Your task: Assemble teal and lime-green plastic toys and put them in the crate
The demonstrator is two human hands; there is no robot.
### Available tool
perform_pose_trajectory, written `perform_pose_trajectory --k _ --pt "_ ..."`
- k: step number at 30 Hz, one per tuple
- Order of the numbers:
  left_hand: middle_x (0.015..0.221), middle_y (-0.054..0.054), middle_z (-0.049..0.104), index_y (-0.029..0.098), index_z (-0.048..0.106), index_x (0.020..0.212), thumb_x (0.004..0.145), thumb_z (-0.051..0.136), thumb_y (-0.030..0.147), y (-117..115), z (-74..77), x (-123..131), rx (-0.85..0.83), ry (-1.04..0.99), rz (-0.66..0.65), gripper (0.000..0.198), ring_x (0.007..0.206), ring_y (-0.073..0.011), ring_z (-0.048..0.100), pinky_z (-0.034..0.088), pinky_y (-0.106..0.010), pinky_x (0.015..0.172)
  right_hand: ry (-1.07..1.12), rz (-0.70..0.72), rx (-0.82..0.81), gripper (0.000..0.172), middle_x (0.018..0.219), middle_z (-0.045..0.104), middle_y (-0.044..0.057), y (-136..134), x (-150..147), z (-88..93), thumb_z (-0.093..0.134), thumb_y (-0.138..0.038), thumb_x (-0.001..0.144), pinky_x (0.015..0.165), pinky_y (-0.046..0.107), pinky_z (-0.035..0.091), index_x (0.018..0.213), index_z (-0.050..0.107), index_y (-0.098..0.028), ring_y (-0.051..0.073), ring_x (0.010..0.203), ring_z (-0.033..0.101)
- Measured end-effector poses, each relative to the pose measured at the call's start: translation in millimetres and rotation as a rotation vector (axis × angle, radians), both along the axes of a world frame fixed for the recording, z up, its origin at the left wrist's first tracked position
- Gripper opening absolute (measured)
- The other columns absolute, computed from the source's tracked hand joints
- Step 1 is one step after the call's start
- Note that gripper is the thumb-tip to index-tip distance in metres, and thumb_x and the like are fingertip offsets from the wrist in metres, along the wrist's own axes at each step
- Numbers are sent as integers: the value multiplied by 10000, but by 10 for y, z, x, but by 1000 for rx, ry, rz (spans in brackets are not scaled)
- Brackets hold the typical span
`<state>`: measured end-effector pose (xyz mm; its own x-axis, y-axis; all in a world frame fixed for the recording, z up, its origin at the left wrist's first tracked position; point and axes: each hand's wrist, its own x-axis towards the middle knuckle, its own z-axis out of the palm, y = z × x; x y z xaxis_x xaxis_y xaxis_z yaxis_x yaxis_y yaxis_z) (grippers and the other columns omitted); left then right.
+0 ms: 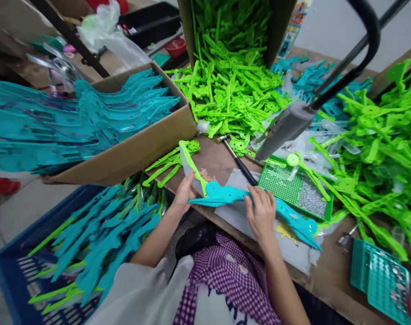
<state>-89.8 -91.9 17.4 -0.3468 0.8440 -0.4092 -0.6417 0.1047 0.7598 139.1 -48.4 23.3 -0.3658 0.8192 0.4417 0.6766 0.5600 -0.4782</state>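
Note:
A long blue plastic part [226, 194] lies across the table's front edge in front of me. A lime-green plastic arm [191, 160] with a translucent piece beside it sticks up from the part's left end. My left hand [184, 192] is closed around the lower green arm and translucent piece, by the blue tip. My right hand [261, 210] grips the blue part near its middle, fingers over the top and thumb towards me. Just behind it lies a hammer [241, 162] with a black handle. To the right, a green tray [282, 180] holds small silvery pieces.
Left stands a cardboard box [141, 144] of blue parts, above a blue crate [9, 275] of joined blue and green pieces. Green parts [232, 95] heap at the back and right. A grey tool [283, 128] hangs overhead. A teal case [378, 280] sits front right.

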Motion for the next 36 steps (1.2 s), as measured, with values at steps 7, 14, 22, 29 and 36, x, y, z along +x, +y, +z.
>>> perform_pose_trajectory --k 7,14,22,29,36 --pt "750 -58 708 129 622 861 778 686 411 60 -32 -101 -38 47 -6 302 796 -237 706 569 -367 805 -247 80 83 321 1057 704 108 -10 90 -183 509 -352 935 1020 415 332 1142 621 -134 214 998 608" --pt "730 -61 708 133 620 851 829 630 385 13 -42 -134 -96 -7 12 253 778 -234 710 574 -373 802 -327 260 26 447 1105 653 140 -43 175 -99 480 -388 938 989 434 373 1278 532 -102 258 1038 553" --pt "991 -118 720 109 632 1020 908 487 406 -24 66 -144 -39 -159 -7 349 927 -244 696 540 -410 898 -313 341 6 399 1100 650 138 -59 269 -156 468 -313 952 893 397 439 1285 529 -103 258 1007 547" --pt "998 -80 709 151 570 1237 954 450 344 -95 -19 -128 22 -236 42 363 982 -226 676 498 -421 971 -334 310 -7 402 1084 663 121 -50 274 -215 477 -346 948 857 386 435 1272 550 -119 254 972 561" --pt "890 -58 697 168 531 1277 909 561 325 -60 -84 -191 42 -174 -47 401 849 -217 694 550 -382 859 -289 334 5 390 1089 663 127 -28 308 -244 476 -334 946 879 392 430 1266 559 -127 252 999 565"
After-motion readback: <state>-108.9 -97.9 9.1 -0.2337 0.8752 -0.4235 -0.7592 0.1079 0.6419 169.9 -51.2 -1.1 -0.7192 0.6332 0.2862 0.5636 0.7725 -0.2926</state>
